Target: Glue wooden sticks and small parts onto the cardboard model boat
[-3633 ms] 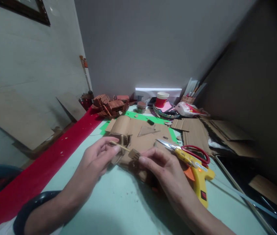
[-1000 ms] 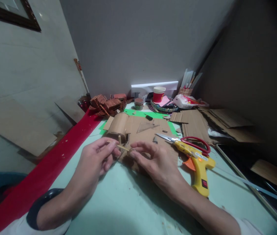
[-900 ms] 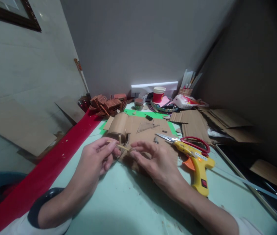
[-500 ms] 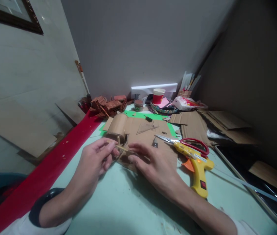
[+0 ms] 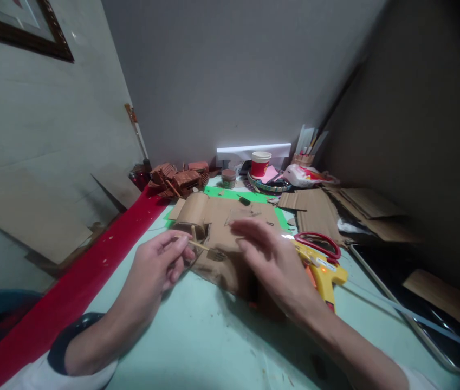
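My left hand (image 5: 168, 260) pinches a thin wooden stick (image 5: 199, 245) between thumb and fingertips. At the stick's right end is a small dark, flat piece (image 5: 216, 254), too blurred to make out. My right hand (image 5: 268, 257) is apart from the stick, its fingers stretched out over a cardboard sheet (image 5: 221, 214), with nothing visible in them. Just beyond my left hand stands a curved cardboard piece (image 5: 194, 210) like a half cylinder. A yellow glue gun (image 5: 327, 276) and red-handled scissors (image 5: 319, 241) lie to the right, partly hidden by my right hand.
Along the back are reddish-brown corrugated pieces (image 5: 181, 176), a small jar (image 5: 228, 178), a red paper cup (image 5: 260, 164) and a tape roll (image 5: 270, 186). Cardboard scraps (image 5: 319, 214) and a dark tablet-like panel (image 5: 396, 292) lie at the right. Red cloth (image 5: 91, 271) runs down the left side.
My right hand has moved right and a little up, away from the stick, uncovering its right end and now covering part of the scissors and glue gun. My left hand keeps its pinch.
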The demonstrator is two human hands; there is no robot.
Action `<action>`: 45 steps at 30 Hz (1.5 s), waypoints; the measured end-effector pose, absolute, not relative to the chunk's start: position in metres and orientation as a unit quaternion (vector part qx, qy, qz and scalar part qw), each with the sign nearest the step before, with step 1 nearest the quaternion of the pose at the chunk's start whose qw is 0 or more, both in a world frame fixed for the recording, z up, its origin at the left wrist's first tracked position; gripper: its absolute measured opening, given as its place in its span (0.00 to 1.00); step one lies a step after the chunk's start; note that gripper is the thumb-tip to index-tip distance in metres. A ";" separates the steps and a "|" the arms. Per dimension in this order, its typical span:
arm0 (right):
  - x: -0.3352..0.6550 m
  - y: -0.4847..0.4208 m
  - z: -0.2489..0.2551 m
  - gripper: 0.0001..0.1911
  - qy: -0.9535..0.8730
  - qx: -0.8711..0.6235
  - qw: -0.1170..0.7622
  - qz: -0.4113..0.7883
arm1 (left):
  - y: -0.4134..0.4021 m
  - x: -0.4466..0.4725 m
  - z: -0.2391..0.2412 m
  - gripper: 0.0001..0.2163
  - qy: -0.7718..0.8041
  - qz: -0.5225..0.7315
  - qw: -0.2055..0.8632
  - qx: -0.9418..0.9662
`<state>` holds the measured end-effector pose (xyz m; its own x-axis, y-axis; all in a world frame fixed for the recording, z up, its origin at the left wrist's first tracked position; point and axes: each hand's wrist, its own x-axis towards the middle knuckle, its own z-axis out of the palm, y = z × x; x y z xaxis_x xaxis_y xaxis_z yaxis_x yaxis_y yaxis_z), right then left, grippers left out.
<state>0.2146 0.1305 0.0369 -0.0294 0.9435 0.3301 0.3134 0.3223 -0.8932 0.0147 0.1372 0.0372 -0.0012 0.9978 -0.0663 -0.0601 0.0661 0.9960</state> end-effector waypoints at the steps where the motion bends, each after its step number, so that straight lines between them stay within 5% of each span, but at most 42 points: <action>1: 0.219 0.131 0.039 0.12 -0.624 -0.480 0.538 0.300 | 0.137 0.015 0.037 0.08 0.500 0.499 0.527 0.473; 7: 0.242 0.132 0.054 0.10 -0.527 -0.465 0.670 0.241 | 0.135 0.013 0.038 0.13 0.484 0.503 0.511 0.501; 19: 0.253 0.124 0.064 0.05 -0.551 -0.453 0.669 0.208 | 0.156 -0.010 0.051 0.15 0.461 0.699 0.352 0.419; 33: 0.237 0.115 0.046 0.07 -0.568 -0.416 0.631 0.327 | 0.148 -0.027 0.031 0.15 0.538 0.616 0.394 0.418; 45: 0.238 0.112 0.046 0.09 -0.630 -0.454 0.574 0.258 | 0.132 -0.003 0.021 0.17 0.560 0.465 0.534 0.430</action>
